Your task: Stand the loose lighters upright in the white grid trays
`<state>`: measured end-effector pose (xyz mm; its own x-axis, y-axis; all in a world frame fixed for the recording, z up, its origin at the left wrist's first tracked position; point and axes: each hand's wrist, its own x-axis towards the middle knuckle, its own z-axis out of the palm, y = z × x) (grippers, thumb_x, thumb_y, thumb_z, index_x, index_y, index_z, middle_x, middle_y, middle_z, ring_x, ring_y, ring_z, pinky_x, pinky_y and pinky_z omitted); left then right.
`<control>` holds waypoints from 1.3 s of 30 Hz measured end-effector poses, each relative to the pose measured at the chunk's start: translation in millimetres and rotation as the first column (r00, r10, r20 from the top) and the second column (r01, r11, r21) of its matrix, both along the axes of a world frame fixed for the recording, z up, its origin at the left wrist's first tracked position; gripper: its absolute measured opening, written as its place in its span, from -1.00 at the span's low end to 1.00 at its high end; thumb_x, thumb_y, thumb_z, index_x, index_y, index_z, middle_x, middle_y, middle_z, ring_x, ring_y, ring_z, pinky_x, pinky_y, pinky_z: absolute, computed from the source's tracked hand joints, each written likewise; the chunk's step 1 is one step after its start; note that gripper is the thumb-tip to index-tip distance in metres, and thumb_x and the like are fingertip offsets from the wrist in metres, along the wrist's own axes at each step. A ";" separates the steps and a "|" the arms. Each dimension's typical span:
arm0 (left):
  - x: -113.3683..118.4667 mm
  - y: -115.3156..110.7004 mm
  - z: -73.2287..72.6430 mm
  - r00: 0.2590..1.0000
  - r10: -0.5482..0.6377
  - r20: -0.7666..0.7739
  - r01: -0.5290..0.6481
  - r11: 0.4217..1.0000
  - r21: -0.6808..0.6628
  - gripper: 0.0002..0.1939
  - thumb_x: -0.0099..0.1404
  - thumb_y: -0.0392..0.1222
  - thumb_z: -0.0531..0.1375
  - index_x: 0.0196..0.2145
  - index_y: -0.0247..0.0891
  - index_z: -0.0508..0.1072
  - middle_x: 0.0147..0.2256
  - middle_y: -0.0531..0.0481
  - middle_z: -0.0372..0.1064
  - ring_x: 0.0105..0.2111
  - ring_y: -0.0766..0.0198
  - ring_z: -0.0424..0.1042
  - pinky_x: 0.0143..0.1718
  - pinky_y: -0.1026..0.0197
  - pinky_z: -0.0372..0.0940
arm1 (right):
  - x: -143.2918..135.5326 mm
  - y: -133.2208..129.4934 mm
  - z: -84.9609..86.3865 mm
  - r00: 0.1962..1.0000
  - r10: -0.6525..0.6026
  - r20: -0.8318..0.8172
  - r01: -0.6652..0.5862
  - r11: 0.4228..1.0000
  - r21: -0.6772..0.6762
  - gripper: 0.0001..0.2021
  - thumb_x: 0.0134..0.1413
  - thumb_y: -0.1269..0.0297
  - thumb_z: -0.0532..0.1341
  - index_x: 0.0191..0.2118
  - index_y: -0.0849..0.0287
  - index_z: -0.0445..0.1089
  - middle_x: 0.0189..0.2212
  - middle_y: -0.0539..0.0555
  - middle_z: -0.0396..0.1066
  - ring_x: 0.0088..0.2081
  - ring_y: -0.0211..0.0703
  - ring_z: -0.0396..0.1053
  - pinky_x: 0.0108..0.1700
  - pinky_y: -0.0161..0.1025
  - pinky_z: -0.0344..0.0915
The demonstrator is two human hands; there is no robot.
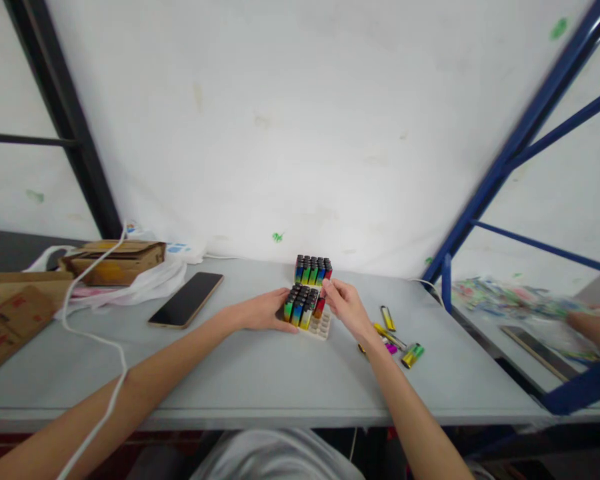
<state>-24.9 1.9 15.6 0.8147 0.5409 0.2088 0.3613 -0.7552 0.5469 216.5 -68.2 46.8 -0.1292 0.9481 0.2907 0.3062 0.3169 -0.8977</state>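
A white tray (320, 328) with round holes stands mid-table, its left part filled with upright lighters (300, 308) in green, blue and yellow with black tops. Behind it is a second block of upright lighters (313, 270). My left hand (269, 311) rests against the left side of the front tray, fingers around its edge. My right hand (341, 300) has its fingertips pinched together above the tray's right part, beside a red lighter (319, 307); whatever is between them is too small to make out. Several loose lighters (413, 355) lie right of the tray, partly behind my right forearm.
A phone (187, 300) lies on the grey table (220, 380) at the left. Cardboard boxes (115, 261), a plastic bag (150, 287) and a white cable (123, 360) are further left. Blue frame bars (500, 167) rise at the right; beyond them shows another person's hand (595, 327).
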 end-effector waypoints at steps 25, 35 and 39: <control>-0.3 0.0 -0.5 1.000 0.020 -0.003 -0.020 1.000 0.014 -0.22 0.20 0.20 0.39 0.24 -0.23 0.36 0.13 -0.19 0.38 0.12 -0.11 0.40 0.26 -0.06 0.24 | 16.4 -24.5 38.5 0.781 -0.039 0.623 -0.155 0.955 0.254 -0.54 0.45 -0.02 0.04 -0.43 0.15 0.34 -0.44 0.03 0.42 -0.40 -0.20 0.29 -0.32 -0.27 0.13; 0.2 3.0 -3.7 1.000 0.012 -0.022 -0.012 1.000 0.015 -0.27 0.18 0.14 0.41 0.22 -0.20 0.38 0.13 -0.16 0.38 0.14 -0.11 0.38 0.27 -0.05 0.24 | 21.7 -11.4 23.6 0.774 0.092 0.626 -0.143 0.989 0.033 -0.62 0.39 0.10 0.15 -0.44 0.17 0.43 -0.49 0.04 0.56 -0.47 -0.17 0.46 -0.36 -0.30 0.24; 0.3 2.5 -4.0 0.999 0.022 -0.030 -0.021 1.000 0.017 -0.24 0.21 0.15 0.39 0.24 -0.25 0.34 0.16 -0.20 0.35 0.14 -0.12 0.38 0.27 -0.03 0.24 | 21.4 -11.1 18.9 0.739 0.140 0.659 -0.153 0.988 -0.038 -0.65 0.39 0.16 0.14 -0.40 0.19 0.47 -0.45 0.08 0.59 -0.42 -0.13 0.51 -0.32 -0.29 0.29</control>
<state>-24.6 4.4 11.7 0.8090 0.5550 0.1935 0.3937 -0.7561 0.5228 237.9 -79.3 65.7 -0.4311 0.8971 0.0967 0.7670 0.4208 -0.4844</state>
